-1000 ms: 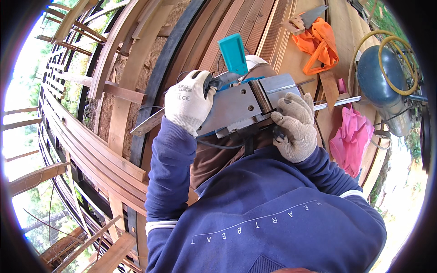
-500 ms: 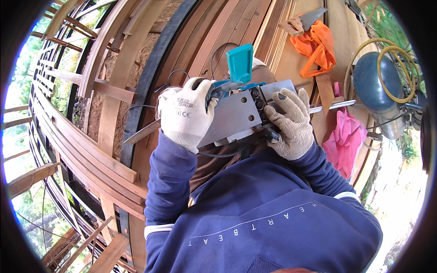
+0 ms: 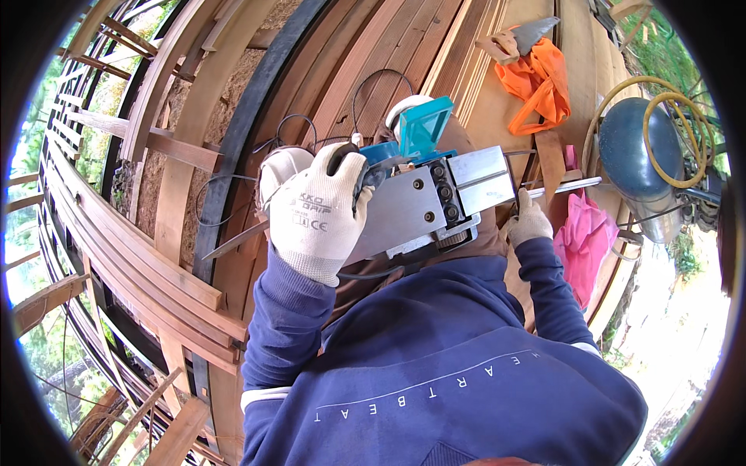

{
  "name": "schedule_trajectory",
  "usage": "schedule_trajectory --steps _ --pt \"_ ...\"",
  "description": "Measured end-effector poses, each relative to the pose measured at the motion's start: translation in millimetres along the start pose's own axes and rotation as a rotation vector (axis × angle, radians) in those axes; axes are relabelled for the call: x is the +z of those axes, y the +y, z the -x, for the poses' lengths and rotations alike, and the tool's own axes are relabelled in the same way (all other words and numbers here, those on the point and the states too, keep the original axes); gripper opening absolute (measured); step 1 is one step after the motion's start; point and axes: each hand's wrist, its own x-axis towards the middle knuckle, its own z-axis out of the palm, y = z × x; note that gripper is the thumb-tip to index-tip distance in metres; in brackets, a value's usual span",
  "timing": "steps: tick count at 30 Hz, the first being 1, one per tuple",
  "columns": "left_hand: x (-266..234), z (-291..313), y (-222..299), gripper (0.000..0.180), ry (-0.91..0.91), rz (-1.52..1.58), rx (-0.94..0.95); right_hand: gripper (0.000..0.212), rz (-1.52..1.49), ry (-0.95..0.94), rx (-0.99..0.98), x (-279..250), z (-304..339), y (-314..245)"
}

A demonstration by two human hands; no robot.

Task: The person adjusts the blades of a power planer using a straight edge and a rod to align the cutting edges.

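An electric hand planer point(image 3: 400, 206) lies across my lap with its flat metal sole and cutter block turned up. My left hand point(image 3: 322, 206), in a white glove, is closed around the planer's handle end. A teal plastic flap point(image 3: 423, 128) stands up from the planer's far side. My right hand point(image 3: 530, 221), also gloved, is down on the boards to the right of the planer, its fingers drawn together at the near end of a silver metal bar point(image 3: 571, 186). A thin dark piece shows at those fingertips, too small to name.
A handsaw point(image 3: 532, 35) and an orange cloth point(image 3: 540, 85) lie at the far right. Nearer are a pink cloth point(image 3: 587, 241) and a dark tank with a yellow hose point(image 3: 672, 182). Stacked boards point(image 3: 148, 256) run along the left; a black cable point(image 3: 353, 101) loops behind the planer.
My right hand has left the planer's sole and moved right and down to the boards. The planer's front plate is now uncovered. My left hand keeps its hold.
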Motion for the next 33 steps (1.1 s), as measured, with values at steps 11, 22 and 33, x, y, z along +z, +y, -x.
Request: schedule_trajectory --steps 11,22,33 --pt "1 0 -2 0.038 0.017 -0.048 0.000 0.032 -1.194 0.332 -0.041 -94 -6 -20" --pt "2 -5 -1 0.030 0.001 -0.095 -0.005 0.044 -1.518 0.143 -0.799 -220 14 -83" --pt "4 -4 -3 0.025 0.005 -0.001 -0.002 0.025 -1.233 0.311 -0.865 -206 34 -148"
